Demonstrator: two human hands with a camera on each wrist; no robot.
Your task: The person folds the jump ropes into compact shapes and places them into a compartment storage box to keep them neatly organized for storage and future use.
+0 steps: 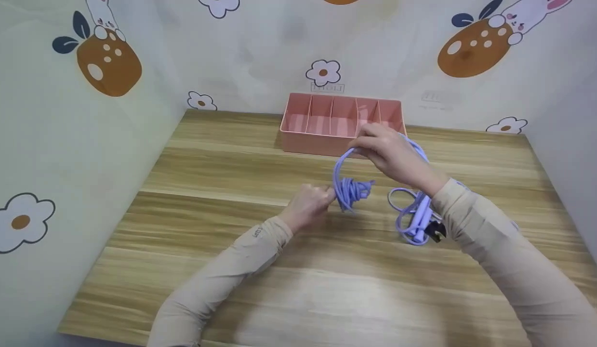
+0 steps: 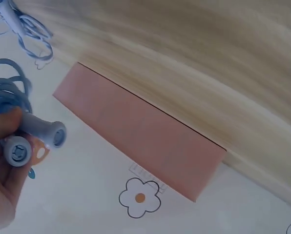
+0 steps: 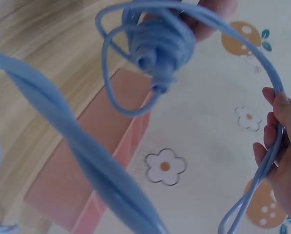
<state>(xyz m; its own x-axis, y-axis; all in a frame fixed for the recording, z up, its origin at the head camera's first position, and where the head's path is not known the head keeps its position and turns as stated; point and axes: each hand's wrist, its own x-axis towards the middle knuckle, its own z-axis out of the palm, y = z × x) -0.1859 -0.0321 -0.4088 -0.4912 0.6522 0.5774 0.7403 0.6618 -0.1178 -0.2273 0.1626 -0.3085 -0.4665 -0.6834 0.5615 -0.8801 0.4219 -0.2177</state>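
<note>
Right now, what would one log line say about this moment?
left hand: grips wound rope bundle | right hand: holds rope loop | second rope: on table | pink organizer: behind

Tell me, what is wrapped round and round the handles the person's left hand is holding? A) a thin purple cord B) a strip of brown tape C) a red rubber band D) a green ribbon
A: the left hand grips the grey plastic handles, and the thin purple cord is coiled round them, running in an arc up to the right hand, in front of the pink plastic divided box.
</note>
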